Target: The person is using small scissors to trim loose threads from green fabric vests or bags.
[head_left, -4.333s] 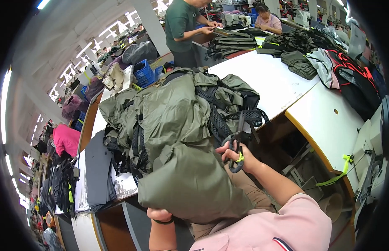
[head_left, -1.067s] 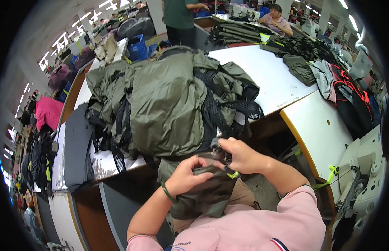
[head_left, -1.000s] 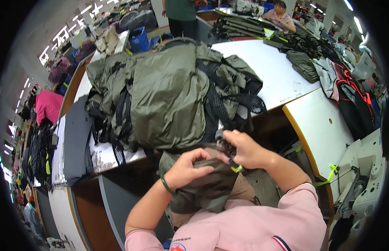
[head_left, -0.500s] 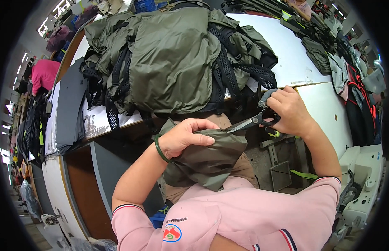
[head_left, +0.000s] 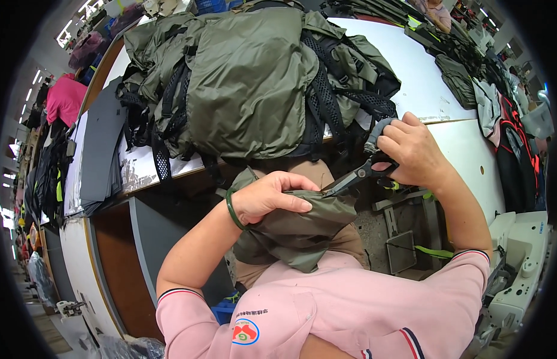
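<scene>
Over my lap, my left hand (head_left: 272, 199) pinches the edge of an olive-green fabric piece (head_left: 296, 239) between thumb and fingers, a green bangle (head_left: 232, 210) on its wrist. My right hand (head_left: 412, 151) grips a pair of dark scissors (head_left: 354, 178), with one grey-wrapped handle. The blades point left and down, their tips at the fabric's upper edge close to my left fingertips. A thin thread rises near the tips; whether the blades touch it I cannot tell. Part of the fabric hangs behind my left hand.
A large olive-green backpack (head_left: 245, 84) with black mesh straps lies on the white table (head_left: 425, 72) in front. Dark grey sheets (head_left: 99, 149) are stacked at left. A white sewing machine (head_left: 524, 263) stands at right. Other people are farther off, one in pink (head_left: 67, 99).
The scissors have tilted steeper, and their tips have shifted slightly left and down along the fabric edge. My left hand still holds the fabric, slightly lower.
</scene>
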A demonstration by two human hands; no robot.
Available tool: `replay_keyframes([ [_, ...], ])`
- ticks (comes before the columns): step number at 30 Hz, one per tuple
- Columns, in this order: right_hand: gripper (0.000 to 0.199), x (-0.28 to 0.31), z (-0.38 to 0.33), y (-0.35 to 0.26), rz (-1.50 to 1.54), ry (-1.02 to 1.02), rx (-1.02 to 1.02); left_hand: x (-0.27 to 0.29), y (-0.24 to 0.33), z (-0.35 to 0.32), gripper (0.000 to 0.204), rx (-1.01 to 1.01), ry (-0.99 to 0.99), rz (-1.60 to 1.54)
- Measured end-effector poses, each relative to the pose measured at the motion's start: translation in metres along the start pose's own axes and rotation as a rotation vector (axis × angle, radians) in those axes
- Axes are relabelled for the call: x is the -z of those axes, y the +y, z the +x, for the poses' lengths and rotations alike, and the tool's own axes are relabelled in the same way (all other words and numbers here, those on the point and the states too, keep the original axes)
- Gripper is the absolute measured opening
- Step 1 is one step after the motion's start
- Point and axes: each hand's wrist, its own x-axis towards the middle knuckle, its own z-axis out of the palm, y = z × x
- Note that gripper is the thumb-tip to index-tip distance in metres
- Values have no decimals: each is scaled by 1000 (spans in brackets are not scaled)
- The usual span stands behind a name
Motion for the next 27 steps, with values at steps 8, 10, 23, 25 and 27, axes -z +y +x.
replay_keyframes([
  [8, 37, 0, 5, 3, -62, 4, 64, 0, -2, 1, 34, 10, -26, 0],
  [10, 37, 0, 6, 3, -62, 1, 65, 1, -3, 1, 34, 11, -28, -1],
  [23, 35, -3, 7, 6, -83, -25, 89, 3, -8, 2, 32, -1, -33, 15],
  [25, 35, -5, 6, 7, -92, -21, 96, 2, -8, 2, 32, 7, -35, 12],
  [27, 34, -6, 5, 7, -102, -17, 101, 1, -7, 2, 32, 15, -38, 8],
])
